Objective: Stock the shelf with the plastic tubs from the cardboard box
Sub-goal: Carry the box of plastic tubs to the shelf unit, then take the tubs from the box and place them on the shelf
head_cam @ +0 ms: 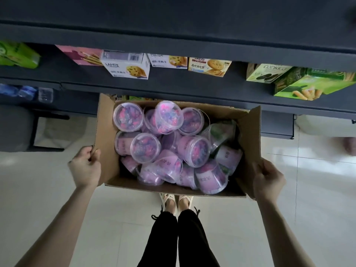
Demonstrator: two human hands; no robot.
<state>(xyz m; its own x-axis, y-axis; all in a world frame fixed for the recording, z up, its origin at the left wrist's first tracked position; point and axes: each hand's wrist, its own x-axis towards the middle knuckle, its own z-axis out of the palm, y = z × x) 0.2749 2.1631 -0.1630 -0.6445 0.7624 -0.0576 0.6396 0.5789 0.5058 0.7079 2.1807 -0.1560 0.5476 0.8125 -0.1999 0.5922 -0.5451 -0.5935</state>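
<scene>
Your left hand (pixel 85 166) and right hand (pixel 267 178) each gripped a side flap of the cardboard box (pixel 107 151) full of plastic tubs (pixel 169 143).

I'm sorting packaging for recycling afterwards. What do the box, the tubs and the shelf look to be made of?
Cardboard box: brown corrugated cardboard, matte, with creased flaps. Plastic tubs: clear glossy plastic with see-through lids and pale purple labels. Shelf: dark grey and matte, probably painted metal, though that is uncertain.
</scene>
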